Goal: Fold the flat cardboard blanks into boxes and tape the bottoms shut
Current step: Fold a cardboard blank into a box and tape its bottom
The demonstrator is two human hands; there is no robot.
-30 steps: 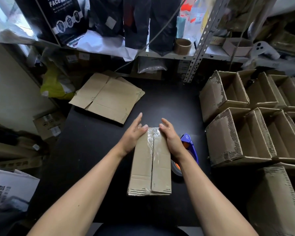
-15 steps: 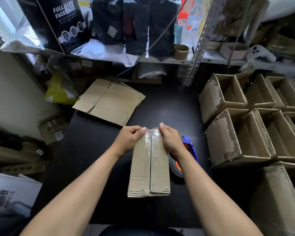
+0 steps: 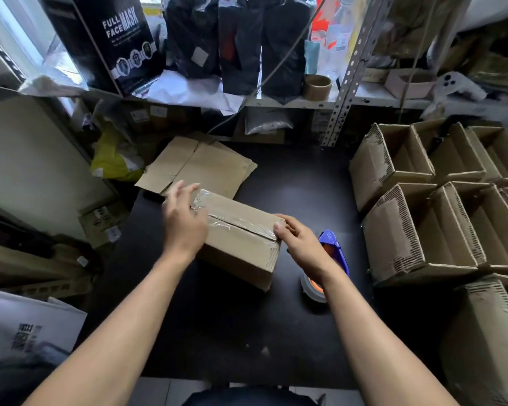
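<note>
A folded cardboard box [image 3: 241,244] lies bottom-up and turned at an angle on the black table [image 3: 247,332]. Clear tape runs along its centre seam. My left hand [image 3: 184,222] lies over the box's left end with fingers spread and relaxed, slightly blurred. My right hand [image 3: 301,244] holds the box's right end, thumb on the taped top edge, fingers round the side. A stack of flat cardboard blanks [image 3: 200,165] lies at the table's far left. A blue tape dispenser [image 3: 332,253] with a tape roll sits just right of my right wrist.
Several folded open boxes [image 3: 423,218] are stacked on their sides along the right. A metal shelf [image 3: 276,99] with black bags, a mask carton and a tape core stands behind the table. Cartons and a yellow bag crowd the floor at left.
The box has been turned from lengthwise to slanting across the table. My left hand moved to its left end, my right hand to its right end. The camera tilted slightly.
</note>
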